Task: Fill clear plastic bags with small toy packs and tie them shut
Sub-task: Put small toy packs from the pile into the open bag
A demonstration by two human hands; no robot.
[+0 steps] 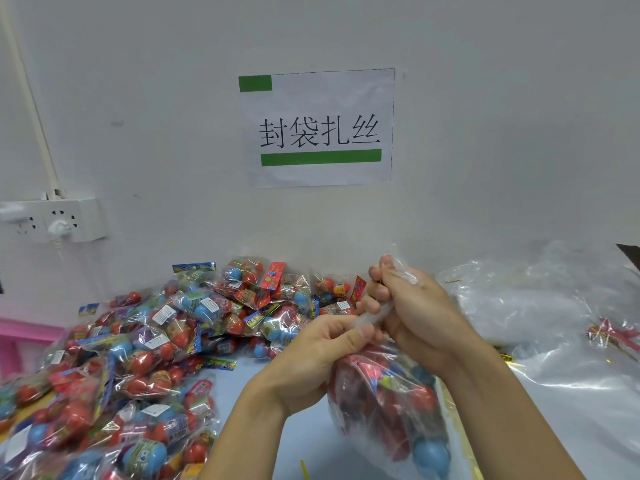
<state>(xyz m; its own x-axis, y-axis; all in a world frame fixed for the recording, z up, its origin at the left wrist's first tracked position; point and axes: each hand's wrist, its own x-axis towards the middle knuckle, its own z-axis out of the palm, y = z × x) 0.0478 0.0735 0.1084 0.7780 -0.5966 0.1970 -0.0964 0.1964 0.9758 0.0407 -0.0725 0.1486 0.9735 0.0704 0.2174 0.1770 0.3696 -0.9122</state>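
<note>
A clear plastic bag (398, 407) filled with red and blue toy packs hangs in front of me above the table. My right hand (412, 306) grips the bag's gathered, twisted neck, with the clear top sticking out above my fingers. My left hand (318, 351) pinches the neck just below, thumb against the plastic. A big heap of small toy packs (166, 344) with red and blue eggs covers the left half of the table.
Empty clear plastic bags (540, 313) lie piled at the right, with red and gold twist ties (613, 334) on them. The pale blue table (263, 445) shows between my arms. A white power strip (59, 220) hangs on the wall at left, a paper sign (318, 129) above.
</note>
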